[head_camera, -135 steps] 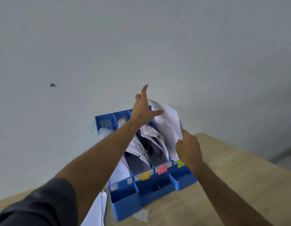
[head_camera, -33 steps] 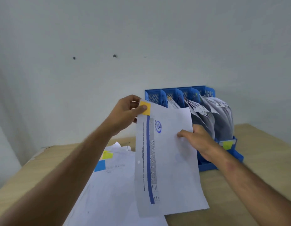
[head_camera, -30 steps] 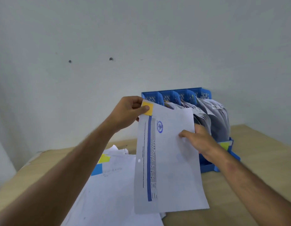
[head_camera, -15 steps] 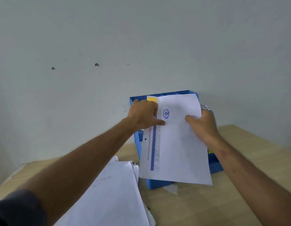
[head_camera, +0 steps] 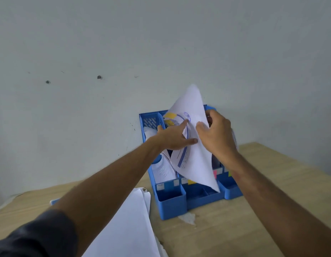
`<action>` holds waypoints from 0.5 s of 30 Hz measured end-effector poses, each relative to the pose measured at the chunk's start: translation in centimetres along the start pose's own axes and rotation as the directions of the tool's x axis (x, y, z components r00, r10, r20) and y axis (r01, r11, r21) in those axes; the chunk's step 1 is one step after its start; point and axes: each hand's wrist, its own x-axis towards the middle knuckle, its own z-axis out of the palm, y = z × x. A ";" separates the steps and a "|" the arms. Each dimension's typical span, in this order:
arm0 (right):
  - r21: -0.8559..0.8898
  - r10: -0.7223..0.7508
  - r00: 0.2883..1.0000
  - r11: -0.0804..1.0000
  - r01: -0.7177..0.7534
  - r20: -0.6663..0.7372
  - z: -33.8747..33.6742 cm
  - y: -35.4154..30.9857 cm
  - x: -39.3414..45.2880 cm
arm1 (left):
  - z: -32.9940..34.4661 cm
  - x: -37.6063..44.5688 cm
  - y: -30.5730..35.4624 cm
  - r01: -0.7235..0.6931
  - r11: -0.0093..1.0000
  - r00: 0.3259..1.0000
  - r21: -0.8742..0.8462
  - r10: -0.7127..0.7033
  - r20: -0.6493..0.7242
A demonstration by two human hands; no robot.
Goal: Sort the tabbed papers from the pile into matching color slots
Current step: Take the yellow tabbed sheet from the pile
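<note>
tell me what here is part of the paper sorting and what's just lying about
Part of the job:
- sheet with the yellow tab, in both hands
- left hand
- right hand
- blue slotted organizer
- paper pile

Just there:
- wooden table
- white scrap in front of the organizer

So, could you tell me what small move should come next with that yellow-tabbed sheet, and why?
Probably lower the sheet into the organizer's yellow-labelled slot: its yellow tab matches, the right hand pinches it above the slots, and the left hand seems to hold filed papers aside.
</note>
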 end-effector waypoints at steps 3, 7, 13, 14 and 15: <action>-0.162 -0.022 0.994 0.986 0.038 0.103 -0.4 0.0 -0.9 | -0.8 0.2 0.0 0.030 0.970 0.999 -0.243 -0.039 -0.032; -0.280 0.086 0.954 0.960 -0.003 0.286 1.4 1.9 -2.3 | -2.2 -0.5 -0.1 -0.008 0.872 1.000 -0.490 -0.007 -0.028; -0.301 0.071 0.976 0.954 -0.006 0.207 4.8 3.1 -4.0 | -2.3 0.3 -1.9 -0.118 0.911 0.924 -0.396 -0.045 -0.379; -0.310 0.086 0.972 0.951 -0.014 0.219 5.0 3.1 -4.1 | -2.5 0.4 -2.3 -0.126 0.927 0.912 -0.354 -0.033 -0.410; -0.310 0.097 0.969 0.950 -0.022 0.229 4.9 3.2 -4.1 | -2.8 0.6 -2.5 -0.127 0.944 0.905 -0.305 -0.016 -0.424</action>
